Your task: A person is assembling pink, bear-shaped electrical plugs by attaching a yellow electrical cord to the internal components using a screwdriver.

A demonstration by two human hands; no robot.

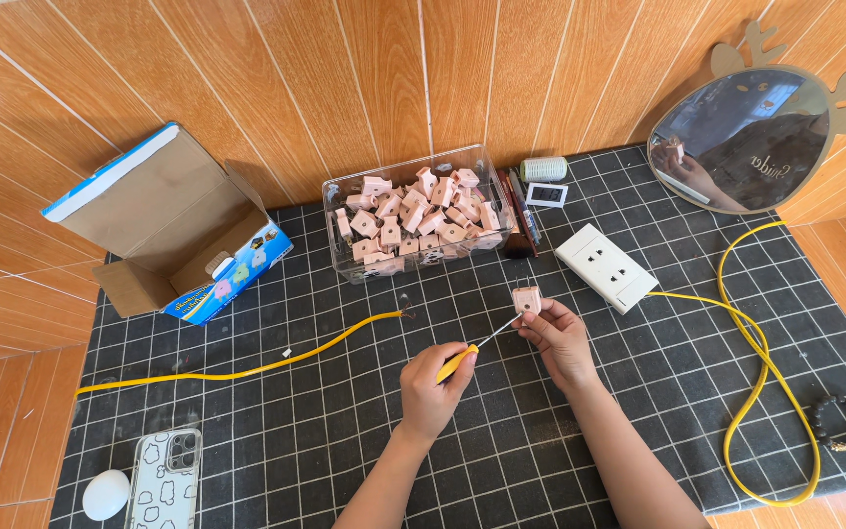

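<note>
My right hand point(560, 338) holds a small pink plug point(527, 299) upright above the black gridded mat point(345, 431). My left hand point(433, 387) grips a yellow-handled screwdriver point(467, 355); its thin metal tip points at the plug's lower left side. The stripped end of a yellow cable point(247, 370) lies on the mat just left of my hands. A clear plastic box point(413, 211) full of several more pink plugs stands behind them.
A white socket block point(606, 266) with a looping yellow cord point(761, 392) lies at the right. An open cardboard box point(173, 230) sits at the left. A phone point(164, 480) and a white egg-shaped object point(107, 494) lie at the lower left. A mirror point(741, 137) leans at the back right, and a bead bracelet point(842, 421) lies near the right edge.
</note>
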